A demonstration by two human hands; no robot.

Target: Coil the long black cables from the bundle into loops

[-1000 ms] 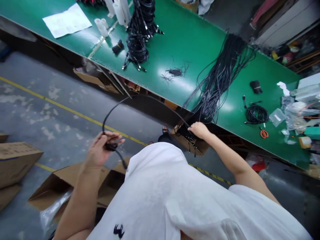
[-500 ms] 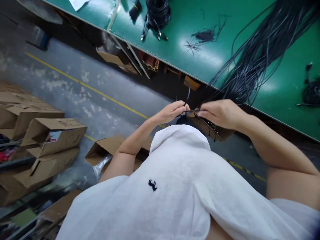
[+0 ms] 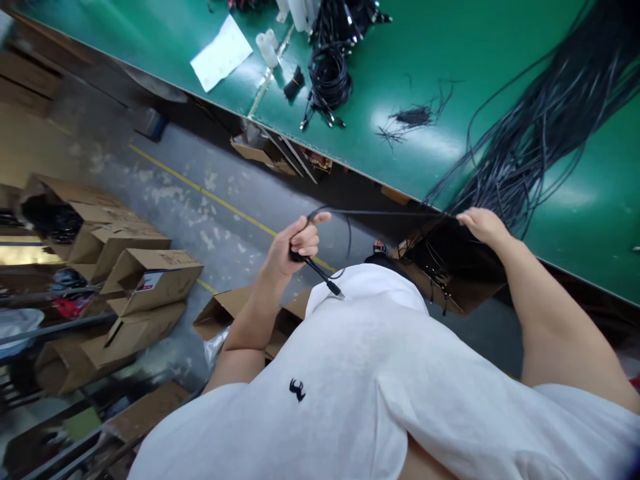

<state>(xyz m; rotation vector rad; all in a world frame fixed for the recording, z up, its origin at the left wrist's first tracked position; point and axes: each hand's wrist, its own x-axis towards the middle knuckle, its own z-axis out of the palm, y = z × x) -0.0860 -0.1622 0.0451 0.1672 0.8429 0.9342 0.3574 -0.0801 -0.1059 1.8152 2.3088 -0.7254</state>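
A black cable point(image 3: 387, 213) stretches nearly straight between my two hands, in front of the table edge. My left hand point(image 3: 299, 245) is closed around one part of it, with the index finger pointing out along the cable. Below that fist hangs the cable's plug end point(image 3: 334, 288), with a metal tip. My right hand point(image 3: 483, 225) pinches the cable farther right, close to the table's edge. Beside that hand, a large bundle of loose black cables point(image 3: 530, 153) spreads over the green table point(image 3: 430, 167) and droops over its edge.
On the table lie a coiled cable bundle point(image 3: 330, 83), a small pile of thin black ties point(image 3: 413, 117) and a white paper point(image 3: 221, 53). Under the edge, a cardboard box point(image 3: 460, 287) holds cables. Cardboard boxes point(image 3: 155, 273) are stacked at left, beyond a yellow floor line point(image 3: 235, 210).
My hands were close together and have moved far apart, left hand leftward, right hand rightward, drawing the cable out between them. The view has shifted, showing more of the table's left part.
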